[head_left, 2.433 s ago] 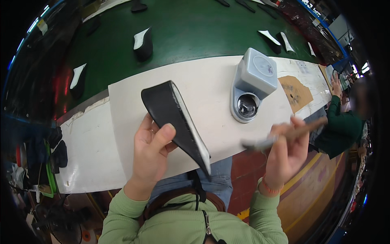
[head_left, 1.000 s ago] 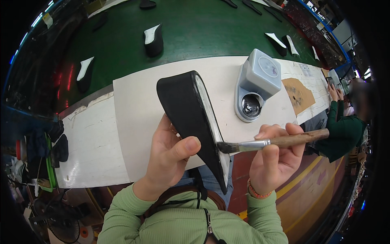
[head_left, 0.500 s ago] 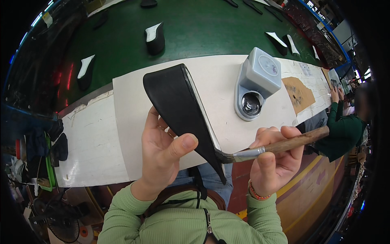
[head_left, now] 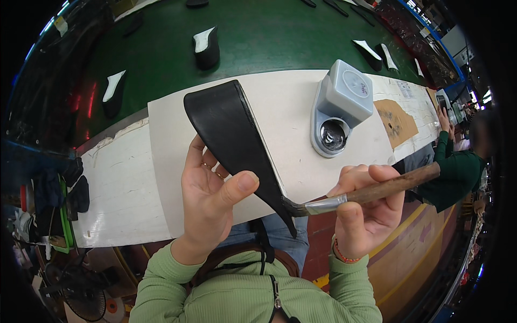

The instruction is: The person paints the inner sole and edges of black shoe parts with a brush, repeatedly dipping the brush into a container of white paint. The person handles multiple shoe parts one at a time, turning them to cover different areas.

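My left hand (head_left: 207, 199) grips a long black shoe sole piece (head_left: 231, 137), thumb on its dark face, wide end tilted away from me, narrow tip pointing down. My right hand (head_left: 366, 210) is closed around a brush (head_left: 371, 192) with a wooden handle and metal ferrule. The bristles touch the sole piece's lower edge near its narrow tip. Just beyond both hands lies the white work surface (head_left: 140, 183).
A grey-blue glue dispenser (head_left: 339, 107) with an open round well stands on the white surface. A brown paper scrap (head_left: 396, 121) lies to its right. Several black and white sole pieces (head_left: 204, 46) sit on the green belt (head_left: 258, 32). Another person in green (head_left: 458, 172) works at right.
The brush has come from out at the right onto the sole piece and worked down to its narrow tip. My left hand has raised and turned the piece.
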### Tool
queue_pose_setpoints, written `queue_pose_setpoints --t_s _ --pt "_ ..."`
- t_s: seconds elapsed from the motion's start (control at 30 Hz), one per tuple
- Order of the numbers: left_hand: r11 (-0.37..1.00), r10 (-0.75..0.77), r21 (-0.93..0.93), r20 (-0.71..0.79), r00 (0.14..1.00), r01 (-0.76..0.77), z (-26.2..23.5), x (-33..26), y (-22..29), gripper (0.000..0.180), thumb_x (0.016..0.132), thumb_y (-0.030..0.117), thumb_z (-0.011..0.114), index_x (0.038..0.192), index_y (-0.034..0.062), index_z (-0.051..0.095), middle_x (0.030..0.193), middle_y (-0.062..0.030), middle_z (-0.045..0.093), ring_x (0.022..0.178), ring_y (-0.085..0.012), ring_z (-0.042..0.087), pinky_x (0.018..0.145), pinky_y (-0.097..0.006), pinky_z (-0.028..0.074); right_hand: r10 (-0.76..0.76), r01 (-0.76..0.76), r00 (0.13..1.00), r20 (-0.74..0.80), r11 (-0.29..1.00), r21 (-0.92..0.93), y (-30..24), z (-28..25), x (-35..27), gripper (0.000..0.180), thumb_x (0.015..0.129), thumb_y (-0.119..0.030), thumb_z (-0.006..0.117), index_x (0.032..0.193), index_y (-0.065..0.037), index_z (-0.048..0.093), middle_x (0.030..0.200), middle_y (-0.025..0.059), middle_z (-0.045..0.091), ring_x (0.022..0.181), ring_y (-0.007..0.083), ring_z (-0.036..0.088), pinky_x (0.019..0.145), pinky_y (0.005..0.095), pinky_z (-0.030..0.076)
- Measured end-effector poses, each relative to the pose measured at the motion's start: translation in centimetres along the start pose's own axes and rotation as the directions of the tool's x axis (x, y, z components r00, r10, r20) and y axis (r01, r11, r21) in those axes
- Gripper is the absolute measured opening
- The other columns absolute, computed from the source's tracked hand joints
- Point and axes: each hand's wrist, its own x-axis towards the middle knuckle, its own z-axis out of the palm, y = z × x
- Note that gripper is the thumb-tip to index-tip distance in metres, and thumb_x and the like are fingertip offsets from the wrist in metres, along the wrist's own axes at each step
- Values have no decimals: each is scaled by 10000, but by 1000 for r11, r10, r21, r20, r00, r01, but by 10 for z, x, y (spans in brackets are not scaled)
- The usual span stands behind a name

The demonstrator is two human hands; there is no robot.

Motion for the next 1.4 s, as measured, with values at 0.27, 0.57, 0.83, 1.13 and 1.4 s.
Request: queue_pose_setpoints --t_s 0.27,0.57,0.83,1.13,1.4 --pt "1000 -3 -9 -9 1000 3 -2 2 -1 813 704 137 751 1297 -55 229 1142 -143 437 1073 -203 481 946 -325 414 -21 22 999 33 999 -27 0 -2 0 550 707 105 660 1182 72 384 816 193 593 761 164 582 693 268 464" --pt "1000 -4 -5 -10 1000 4 -1 4 -1 790 725 136 732 1298 -62 225 1152 -150 431 1082 -207 482 944 -319 422 -92 100 992 88 991 -89 2 -3 1 537 691 83 690 1151 48 416 772 167 575 625 154 508 575 274 425" --pt "999 -47 -24 -25 999 47 0 3 0 738 764 144 690 1298 -49 219 1124 -145 438 997 -183 545 820 -303 514 -123 138 986 115 982 -133 1 -5 0 545 696 50 704 1159 0 421 735 177 600 600 127 476 531 252 361" --pt "993 -97 -67 -9 995 96 4 4 1 635 820 152 623 1280 -35 227 1102 -133 477 996 -192 563 817 -348 532 -150 170 981 122 969 -181 -2 -7 -3 532 695 0 731 1125 -56 423 723 151 616 580 132 457 540 266 345" --pt "980 -173 -99 -26 984 170 3 6 -1 581 841 196 603 1265 -8 261 1084 -109 506 979 -175 573 801 -369 533 -177 204 976 129 948 -245 -5 -9 -7 538 715 -108 759 1126 -103 412 725 104 622 590 141 483 567 300 355"
